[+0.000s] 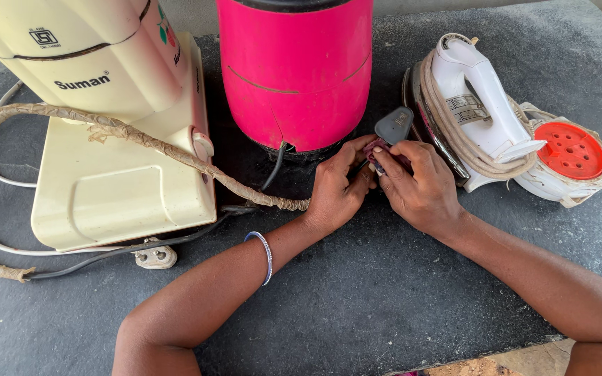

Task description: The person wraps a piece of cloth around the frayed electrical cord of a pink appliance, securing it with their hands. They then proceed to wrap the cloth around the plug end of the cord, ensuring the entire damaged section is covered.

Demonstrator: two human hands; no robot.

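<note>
My left hand (pixel 337 186) and my right hand (pixel 419 184) meet at the middle of the dark table, fingers pinched together on a small purplish plug part (pixel 377 152). A thin dark tool or wire runs between the fingers; I cannot tell which. A grey plug cover (pixel 394 125) stands just behind the hands, leaning by the pink appliance (pixel 294 69). A frayed cloth-covered cord (pixel 175 157) runs from the far left up to my left hand. A blue bangle (pixel 265 252) sits on my left wrist.
A cream mixer base (pixel 120 188) fills the left, with a white plug (pixel 156 257) and black cable in front of it. A white clothes iron (pixel 472 104) wrapped in its cord lies at the right, beside a white part with a red perforated disc (pixel 570 150).
</note>
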